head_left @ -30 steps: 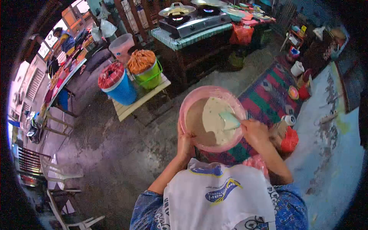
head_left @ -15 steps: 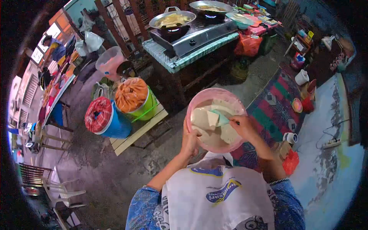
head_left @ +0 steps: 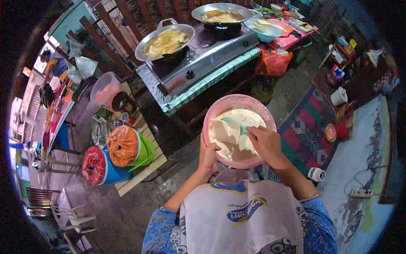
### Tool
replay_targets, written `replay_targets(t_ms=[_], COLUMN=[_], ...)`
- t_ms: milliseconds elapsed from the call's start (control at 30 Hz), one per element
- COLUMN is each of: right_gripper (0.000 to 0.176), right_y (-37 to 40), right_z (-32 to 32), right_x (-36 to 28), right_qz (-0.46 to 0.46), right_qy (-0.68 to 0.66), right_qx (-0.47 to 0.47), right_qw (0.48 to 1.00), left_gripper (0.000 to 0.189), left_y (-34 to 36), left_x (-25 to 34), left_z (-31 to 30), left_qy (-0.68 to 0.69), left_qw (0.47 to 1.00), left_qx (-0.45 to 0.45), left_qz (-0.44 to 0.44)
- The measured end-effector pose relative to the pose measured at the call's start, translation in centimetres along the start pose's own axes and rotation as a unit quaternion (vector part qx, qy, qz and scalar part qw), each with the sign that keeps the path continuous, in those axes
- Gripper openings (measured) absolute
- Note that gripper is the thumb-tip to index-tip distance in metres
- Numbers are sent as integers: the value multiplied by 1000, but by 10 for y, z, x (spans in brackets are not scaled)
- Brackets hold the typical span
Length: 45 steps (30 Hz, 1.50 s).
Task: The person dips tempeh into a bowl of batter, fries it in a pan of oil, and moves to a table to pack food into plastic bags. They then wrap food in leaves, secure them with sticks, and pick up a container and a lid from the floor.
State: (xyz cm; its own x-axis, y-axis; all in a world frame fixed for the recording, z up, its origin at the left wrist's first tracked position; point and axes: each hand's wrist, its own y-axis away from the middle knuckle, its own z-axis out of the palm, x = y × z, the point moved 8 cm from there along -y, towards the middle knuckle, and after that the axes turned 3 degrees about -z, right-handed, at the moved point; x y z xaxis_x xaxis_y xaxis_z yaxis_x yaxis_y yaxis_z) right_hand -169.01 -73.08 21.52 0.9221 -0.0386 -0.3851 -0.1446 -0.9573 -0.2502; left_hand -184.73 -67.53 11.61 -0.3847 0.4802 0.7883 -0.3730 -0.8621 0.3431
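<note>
My left hand (head_left: 208, 158) grips the near left side of a pink bowl (head_left: 271, 120), its thumb hooked over the rim. Cream-coloured batter (head_left: 247, 150) fills the inside. My right hand (head_left: 267, 146) reaches over the bowl's right side, closed around a pale green spoon (head_left: 235, 121). A flat, pale slab (head_left: 225, 131) coated in batter lies against the spoon, above the batter's surface. Its exact kind is not plain. My fingers hide part of the spoon's handle.
Ahead stands a two-burner gas stove (head_left: 203, 59). One pan (head_left: 165, 42) and another pan (head_left: 223, 16) hold frying food in oil. A turquoise bowl (head_left: 265, 30) sits beside the stove. Cloth-covered buckets (head_left: 122, 146) rest on a low bench (head_left: 141, 174) at left; a patterned mat (head_left: 306, 122) lies right.
The view has moved nearer the stove. My right hand has shifted the spoon and raised the slab in the batter. My left hand keeps its grip on the bowl.
</note>
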Motion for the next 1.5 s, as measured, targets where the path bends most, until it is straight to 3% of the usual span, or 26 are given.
replay_targets(t_ms=[233, 300, 533, 633, 733, 767, 833, 900, 967, 1033, 1133, 1267, 1333, 1367, 1433, 1500], right_gripper=[18, 21, 20, 20, 21, 19, 18, 20, 23, 22, 26, 26, 21, 21, 19, 20], right_y=[-78, -107, -222, -272, -327, -348, -392, -436, -486, -539, -608, -706, -740, -746, -756, -750], right_z=[21, 27, -6, -18, -40, -49, -54, -61, -73, -74, -65, 16, 56, 71, 90, 98], right_x=[91, 111, 159, 183, 191, 189, 207, 212, 213, 219, 226, 254, 260, 258, 253, 245], right_qz=[61, 81, 63, 39, -15, -76, -76, -26, -94, -133, -120, -193, -267, -274, -226, -227], right_qy=[-63, -100, -118, -165, -254, -256, -246, -325, -327, -271, -299, -244, -124, -127, -54, -38], right_qx=[-66, -123, -130, -141, -129, -134, -154, -211, -185, -204, -229, -216, -134, -140, -142, -148], right_qw=[994, 984, 982, 975, 958, 954, 954, 922, 922, 931, 919, 925, 946, 943, 962, 962], left_gripper=[78, 79, 80, 80, 79, 79, 80, 80, 78, 77, 72, 59, 51, 51, 66, 66], left_y=[-89, -119, -208, -235, -263, -272, -284, -295, -306, -311, -304, -281, -269, -268, -259, -255], left_x=[17, 23, 71, 96, 123, 131, 149, 156, 166, 172, 168, 116, 124, 131, 134, 137], left_z=[53, 61, 105, 123, 129, 132, 140, 144, 148, 158, 158, 127, 140, 153, 172, 184], left_qy=[-1, 1, -10, 29, 50, 54, 65, 103, 113, 127, 162, 170, 150, 152, 166, 172], left_qw=[1000, 999, 999, 1000, 997, 997, 993, 988, 981, 975, 953, 919, 913, 909, 894, 892], left_qx=[-11, -18, -16, 1, 17, 23, 45, 71, 93, 87, 184, 328, 196, 206, 360, 343], left_qz=[18, 26, 25, 12, 52, 59, 91, 91, 126, 160, 179, 139, 324, 328, 210, 240])
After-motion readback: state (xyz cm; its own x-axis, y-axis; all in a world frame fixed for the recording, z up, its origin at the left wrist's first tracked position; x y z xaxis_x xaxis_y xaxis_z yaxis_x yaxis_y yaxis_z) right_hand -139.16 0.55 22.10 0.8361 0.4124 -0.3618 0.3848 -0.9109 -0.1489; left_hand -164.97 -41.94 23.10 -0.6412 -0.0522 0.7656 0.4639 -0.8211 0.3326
